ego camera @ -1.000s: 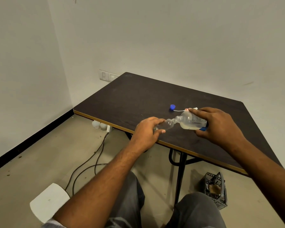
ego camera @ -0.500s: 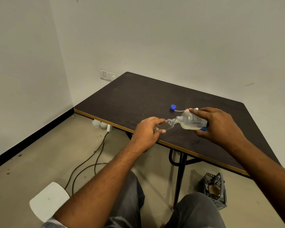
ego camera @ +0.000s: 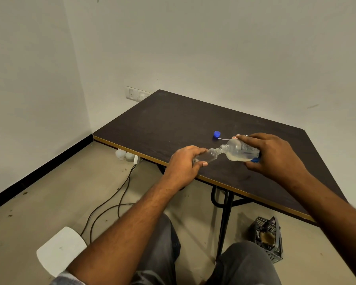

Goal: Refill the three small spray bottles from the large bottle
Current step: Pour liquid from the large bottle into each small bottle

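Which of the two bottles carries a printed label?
The large bottle gripped by the right hand; the small bottle in the left hand is plain and clear.

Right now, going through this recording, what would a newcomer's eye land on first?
The two hands meet above the near edge of the dark table. The right hand tips the large clear bottle, its mouth at the mouth of the small clear bottle gripped by the left hand. Just beyond them, a blue cap lies on the tabletop.
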